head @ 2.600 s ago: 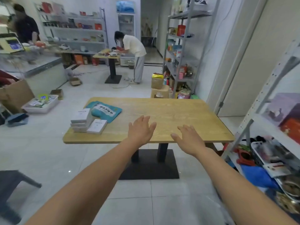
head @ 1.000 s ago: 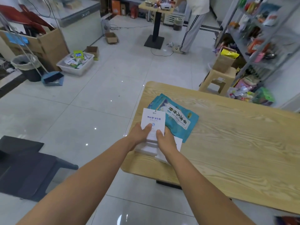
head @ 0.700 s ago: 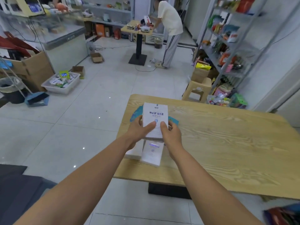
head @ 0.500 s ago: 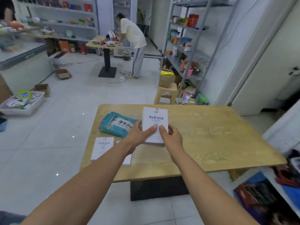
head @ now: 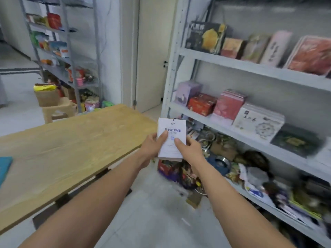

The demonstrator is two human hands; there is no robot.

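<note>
Two hands hold one white box (head: 171, 133) between them in the air, clear of the table (head: 71, 144). The left hand (head: 152, 147) grips the box's left edge with its thumb laid across the printed face, and its other fingers are hidden behind. The right hand (head: 190, 149) grips the lower right edge the same way: the thumb is on the face and the fingers are curled round the back, out of sight. The box stands nearly upright, its blue print facing the camera and its top edge above both thumbs.

The table stretches away to the left of the left hand, its near corner just beside that hand's knuckles. Far to the left, at the picture's edge, a teal packet (head: 4, 167) lies on the table.

A rack (head: 232, 64) of boxed goods rises to the right of the right hand and beyond it. A red carton (head: 201, 104) sits on the board just above the hands. The jumble on the lowest board, below the right hand, is too blurred to tell apart.

A door (head: 152, 59) stands straight beyond the box. Beyond the left hand, well apart, are a stool (head: 59, 109) and a second rack (head: 96, 51). The floor (head: 152, 221) lies under both forearms.
</note>
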